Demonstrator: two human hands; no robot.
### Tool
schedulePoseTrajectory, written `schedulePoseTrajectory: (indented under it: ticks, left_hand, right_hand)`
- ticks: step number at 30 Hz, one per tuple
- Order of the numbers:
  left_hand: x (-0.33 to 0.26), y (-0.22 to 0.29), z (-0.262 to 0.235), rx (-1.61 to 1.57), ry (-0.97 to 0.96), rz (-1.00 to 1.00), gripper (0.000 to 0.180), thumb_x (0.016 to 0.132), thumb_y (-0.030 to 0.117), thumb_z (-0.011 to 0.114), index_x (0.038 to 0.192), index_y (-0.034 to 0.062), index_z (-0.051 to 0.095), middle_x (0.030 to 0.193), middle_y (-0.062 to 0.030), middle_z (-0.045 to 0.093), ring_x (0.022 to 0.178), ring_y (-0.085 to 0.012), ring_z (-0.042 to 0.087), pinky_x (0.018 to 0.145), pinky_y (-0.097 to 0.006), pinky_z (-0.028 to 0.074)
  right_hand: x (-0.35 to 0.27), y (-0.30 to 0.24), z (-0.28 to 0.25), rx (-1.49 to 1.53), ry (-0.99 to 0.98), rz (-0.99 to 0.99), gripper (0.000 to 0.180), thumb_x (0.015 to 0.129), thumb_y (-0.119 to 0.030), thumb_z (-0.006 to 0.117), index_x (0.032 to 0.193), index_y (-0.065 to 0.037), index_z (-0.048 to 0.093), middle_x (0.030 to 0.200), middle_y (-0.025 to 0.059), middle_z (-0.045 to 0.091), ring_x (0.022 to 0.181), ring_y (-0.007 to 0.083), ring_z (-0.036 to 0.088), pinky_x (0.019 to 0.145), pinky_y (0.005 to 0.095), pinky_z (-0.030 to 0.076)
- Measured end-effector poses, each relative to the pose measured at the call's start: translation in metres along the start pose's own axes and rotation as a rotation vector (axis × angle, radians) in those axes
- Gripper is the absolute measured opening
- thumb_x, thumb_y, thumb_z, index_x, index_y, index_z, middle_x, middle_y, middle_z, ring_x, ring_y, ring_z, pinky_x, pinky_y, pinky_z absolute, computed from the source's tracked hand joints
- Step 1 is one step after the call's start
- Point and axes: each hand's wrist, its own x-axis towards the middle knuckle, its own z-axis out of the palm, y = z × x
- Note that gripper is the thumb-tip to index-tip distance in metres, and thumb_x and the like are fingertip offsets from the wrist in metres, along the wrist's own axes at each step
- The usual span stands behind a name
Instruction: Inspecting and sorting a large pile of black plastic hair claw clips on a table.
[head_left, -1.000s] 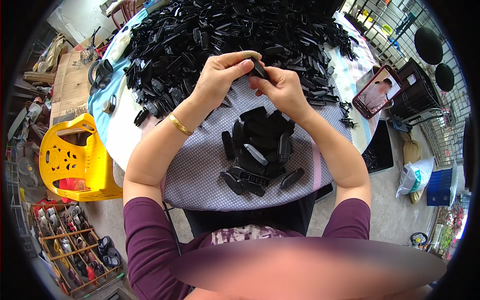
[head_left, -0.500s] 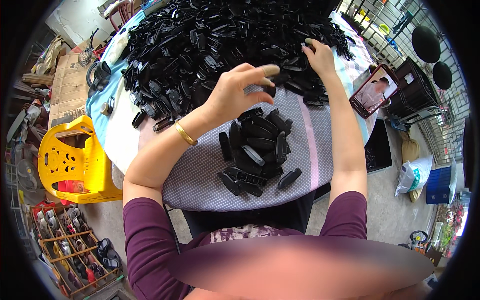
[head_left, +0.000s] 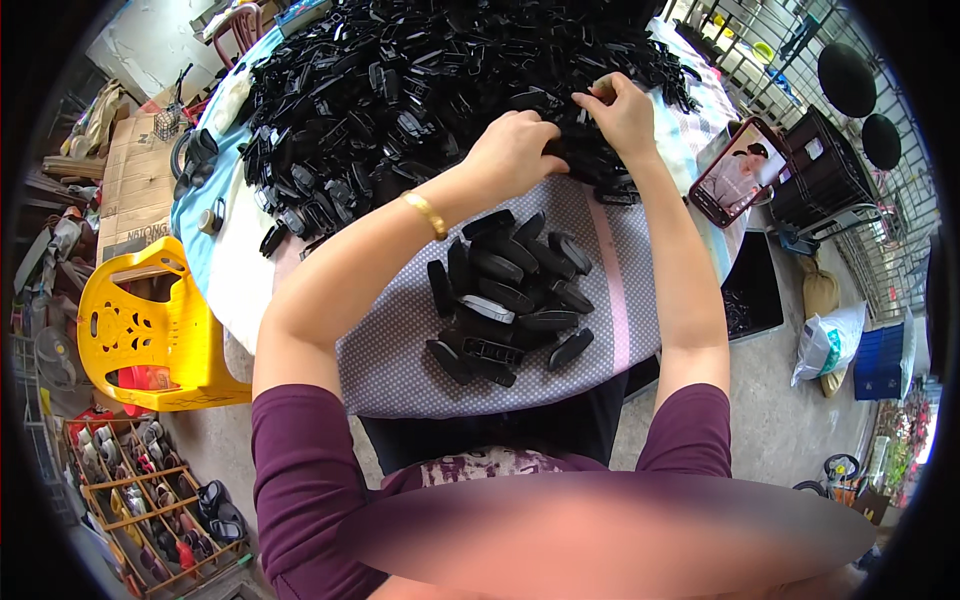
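A large heap of black, elongated plastic pieces covers the far part of the table. My left hand, with a gold bangle on the wrist, reaches over the heap's near edge, its fingers curled down and thumb forward. Dark pieces lie right at its fingertips; which of them it grips is hidden. To its right, my right hand is closed in a pinch at the heap, and what lies between its fingertips is too dark to name. A smaller cluster of the same black pieces lies nearer me on the dotted grey cloth.
The dotted tablecloth has a pink stripe. On the right a phone stands propped, its screen lit, near a black crate. Left of the table are a yellow plastic chair and a shoe rack. A black tray lies low at right.
My left hand has moved forward to the heap, its fingers curling from spread. The right hand has shifted slightly left and pinched. Pieces in the near cluster lie differently, more spread to the right.
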Motion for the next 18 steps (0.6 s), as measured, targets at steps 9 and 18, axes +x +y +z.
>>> schedulePoseTrajectory:
  ticks: [9, 18]
  left_hand:
    - [-0.012, -0.009, -0.016, -0.494, 0.041, -0.472, 0.04, 0.077, 0.007, 0.065, 0.116, -0.0002, 0.057, 0.089, -0.0084, 0.064, 0.074, -0.0138, 0.057, 0.069, -0.025, 0.047]
    - [-0.038, -0.009, -0.036, -1.039, 0.263, -0.508, 0.031, 0.084, 0.001, 0.058, 0.116, -0.002, 0.056, 0.09, -0.0055, 0.063, 0.078, -0.0093, 0.059, 0.068, -0.021, 0.051]
  right_hand:
    - [-0.014, -0.051, -0.003, 0.697, -0.205, 0.249, 0.024, 0.082, -0.01, 0.066, 0.102, -0.001, 0.059, 0.087, 0.0052, 0.065, 0.077, 0.0111, 0.063, 0.066, 0.021, 0.049]
    - [-0.04, -0.098, 0.009, 0.725, -0.31, 0.178, 0.032, 0.081, -0.004, 0.065, 0.111, 0.004, 0.057, 0.096, 0.0087, 0.065, 0.085, 0.0107, 0.061, 0.074, 0.0226, 0.051]
